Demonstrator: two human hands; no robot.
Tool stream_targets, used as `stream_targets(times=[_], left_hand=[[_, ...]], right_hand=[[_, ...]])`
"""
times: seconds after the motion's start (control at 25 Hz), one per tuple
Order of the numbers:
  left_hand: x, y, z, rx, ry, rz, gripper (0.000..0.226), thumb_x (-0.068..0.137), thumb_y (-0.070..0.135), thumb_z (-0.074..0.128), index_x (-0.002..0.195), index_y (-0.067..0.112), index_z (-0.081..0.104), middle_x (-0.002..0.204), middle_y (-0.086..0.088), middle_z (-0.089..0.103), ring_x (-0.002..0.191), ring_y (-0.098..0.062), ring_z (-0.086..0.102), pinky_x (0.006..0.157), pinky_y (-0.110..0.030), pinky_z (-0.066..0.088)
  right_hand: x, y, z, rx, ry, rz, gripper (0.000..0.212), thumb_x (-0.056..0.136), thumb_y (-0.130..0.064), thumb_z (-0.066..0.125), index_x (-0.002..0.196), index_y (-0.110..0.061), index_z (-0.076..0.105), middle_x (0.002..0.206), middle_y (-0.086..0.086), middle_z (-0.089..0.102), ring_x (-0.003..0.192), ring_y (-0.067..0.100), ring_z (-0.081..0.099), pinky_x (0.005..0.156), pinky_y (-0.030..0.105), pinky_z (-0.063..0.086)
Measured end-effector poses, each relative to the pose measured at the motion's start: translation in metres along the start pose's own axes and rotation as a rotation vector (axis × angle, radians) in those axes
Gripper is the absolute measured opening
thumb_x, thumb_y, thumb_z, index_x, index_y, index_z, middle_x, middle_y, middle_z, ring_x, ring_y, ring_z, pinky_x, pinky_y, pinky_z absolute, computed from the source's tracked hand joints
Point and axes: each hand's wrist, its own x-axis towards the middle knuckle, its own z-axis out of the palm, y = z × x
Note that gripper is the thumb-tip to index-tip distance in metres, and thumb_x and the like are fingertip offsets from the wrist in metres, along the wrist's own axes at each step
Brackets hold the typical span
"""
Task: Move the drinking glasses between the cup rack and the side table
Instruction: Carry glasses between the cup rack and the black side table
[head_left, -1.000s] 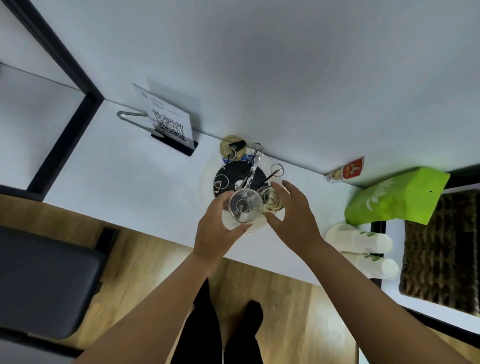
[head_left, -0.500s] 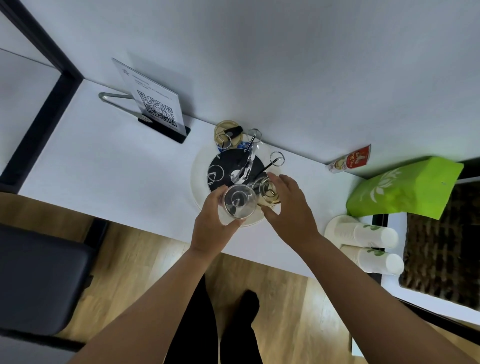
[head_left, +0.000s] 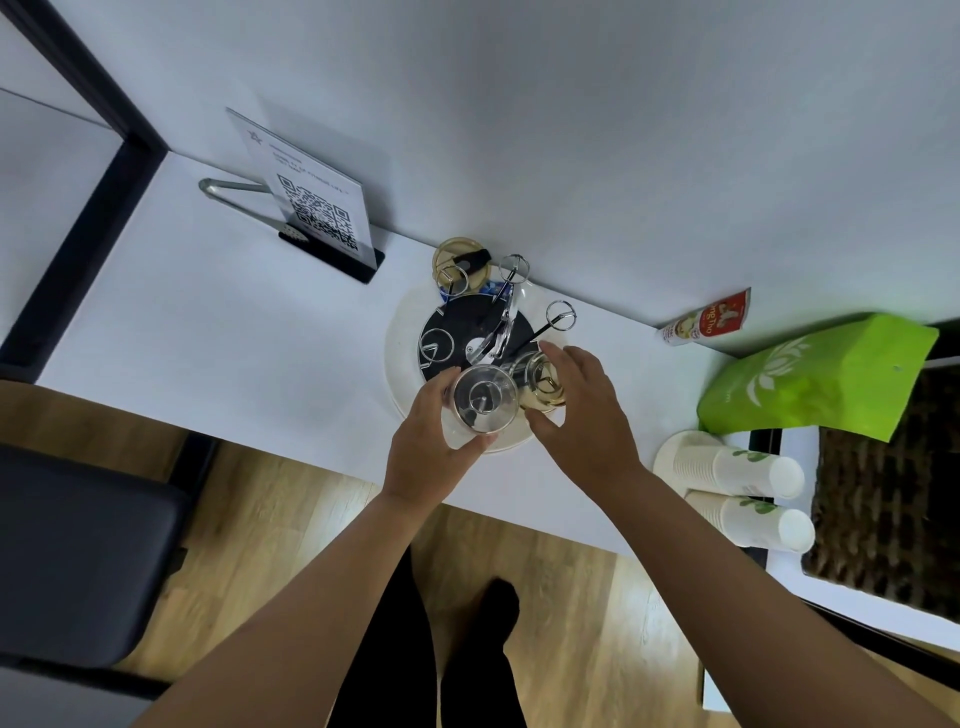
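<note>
A metal cup rack (head_left: 506, 317) with ringed prongs stands on a black base inside a round white tray (head_left: 397, 379) on the white side table (head_left: 234, 322). My left hand (head_left: 434, 441) grips a clear drinking glass (head_left: 485, 400), held upside down over the tray's near edge. Right beside it a second, gold-tinted glass (head_left: 540, 382) hangs on the rack, and my right hand (head_left: 582, 410) curls its fingers and thumb around that glass. Another gold-rimmed glass (head_left: 457, 260) sits at the rack's far side.
A QR-code sign (head_left: 317, 208) and metal tongs (head_left: 234, 195) are at the back left. A green pouch (head_left: 815, 382), a red-and-white tube (head_left: 706, 325) and two stacks of paper cups (head_left: 737, 491) lie to the right. A dark chair (head_left: 78, 551) stands at the left.
The camera view shifted slightly. My left hand keeps the clear glass over the tray's near edge, and my right hand has spread a little wider around the gold-tinted glass.
</note>
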Motion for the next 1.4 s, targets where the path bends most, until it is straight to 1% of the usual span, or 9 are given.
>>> stream_targets(times=[0.08, 0.28, 0.44, 0.68, 0.8, 0.88, 1.04, 1.2, 1.4], left_hand=[[-0.002, 0.000, 0.000, -0.004, -0.006, -0.001, 0.088, 0.077, 0.045, 0.089, 0.148, 0.031, 0.040, 0.142, 0.012, 0.058, 0.123, -0.006, 0.058, 0.098, -0.036, 0.059], [-0.004, 0.004, -0.001, 0.033, -0.042, -0.008, 0.103, 0.073, 0.046, 0.091, 0.156, 0.035, 0.030, 0.150, 0.012, 0.055, 0.131, -0.014, 0.058, 0.102, -0.034, 0.053], [-0.006, 0.005, -0.005, 0.078, -0.060, -0.007, 0.111, 0.070, 0.049, 0.092, 0.158, 0.034, 0.027, 0.153, 0.010, 0.053, 0.134, -0.017, 0.057, 0.102, -0.037, 0.054], [-0.017, -0.003, -0.028, 0.156, -0.157, -0.093, 0.115, 0.069, 0.057, 0.089, 0.160, 0.041, 0.021, 0.161, 0.014, 0.043, 0.143, -0.017, 0.048, 0.108, -0.041, 0.048], [-0.021, -0.009, -0.039, 0.194, -0.190, -0.113, 0.110, 0.071, 0.062, 0.085, 0.159, 0.045, 0.020, 0.159, 0.017, 0.045, 0.142, -0.015, 0.049, 0.109, -0.044, 0.050], [-0.024, -0.009, -0.041, 0.203, -0.199, -0.104, 0.104, 0.075, 0.061, 0.082, 0.158, 0.047, 0.021, 0.158, 0.019, 0.045, 0.142, -0.013, 0.048, 0.110, -0.041, 0.048], [-0.025, 0.003, -0.036, 0.168, -0.163, -0.044, 0.094, 0.080, 0.054, 0.082, 0.157, 0.044, 0.028, 0.157, 0.020, 0.046, 0.143, -0.011, 0.046, 0.111, -0.033, 0.041], [-0.020, 0.016, -0.028, 0.117, -0.090, -0.023, 0.091, 0.080, 0.050, 0.084, 0.156, 0.040, 0.035, 0.155, 0.018, 0.050, 0.141, -0.010, 0.048, 0.107, -0.024, 0.037], [-0.013, 0.018, -0.023, 0.115, -0.098, 0.002, 0.090, 0.080, 0.053, 0.084, 0.155, 0.038, 0.037, 0.153, 0.016, 0.052, 0.138, -0.010, 0.050, 0.108, -0.028, 0.042]], right_hand=[[-0.001, -0.001, 0.000, 0.003, -0.004, 0.011, 0.076, 0.091, -0.024, 0.075, 0.158, -0.030, 0.038, 0.159, 0.003, 0.039, 0.143, 0.026, 0.042, 0.105, 0.044, 0.049], [-0.005, 0.000, 0.002, -0.022, -0.017, 0.024, 0.083, 0.092, -0.027, 0.076, 0.161, -0.033, 0.031, 0.174, 0.000, 0.018, 0.161, 0.023, 0.012, 0.118, 0.049, 0.036], [-0.010, -0.003, -0.001, -0.010, -0.007, 0.028, 0.086, 0.090, -0.025, 0.077, 0.161, -0.034, 0.030, 0.175, -0.002, 0.014, 0.162, 0.022, 0.005, 0.119, 0.049, 0.035], [-0.016, -0.016, -0.013, 0.022, 0.016, -0.003, 0.092, 0.087, -0.022, 0.079, 0.162, -0.035, 0.028, 0.175, 0.000, 0.014, 0.162, 0.021, 0.003, 0.119, 0.048, 0.035], [-0.022, -0.019, -0.019, 0.011, 0.027, 0.004, 0.091, 0.088, -0.024, 0.079, 0.163, -0.035, 0.027, 0.175, 0.000, 0.015, 0.162, 0.021, 0.002, 0.121, 0.047, 0.034], [-0.028, -0.020, -0.021, 0.005, 0.023, 0.011, 0.091, 0.088, -0.025, 0.078, 0.163, -0.036, 0.027, 0.175, 0.000, 0.015, 0.162, 0.020, 0.001, 0.121, 0.046, 0.032], [-0.038, -0.018, -0.020, 0.003, -0.003, 0.022, 0.088, 0.090, -0.028, 0.077, 0.162, -0.035, 0.027, 0.174, -0.001, 0.016, 0.162, 0.020, 0.002, 0.124, 0.043, 0.026], [-0.033, -0.011, -0.018, -0.014, -0.037, 0.058, 0.084, 0.092, -0.030, 0.075, 0.161, -0.035, 0.028, 0.175, 0.000, 0.014, 0.162, 0.022, 0.003, 0.125, 0.047, 0.027], [-0.025, -0.007, -0.016, -0.025, -0.081, 0.104, 0.086, 0.092, -0.029, 0.075, 0.162, -0.036, 0.026, 0.175, 0.000, 0.012, 0.161, 0.023, 0.010, 0.122, 0.047, 0.031]])
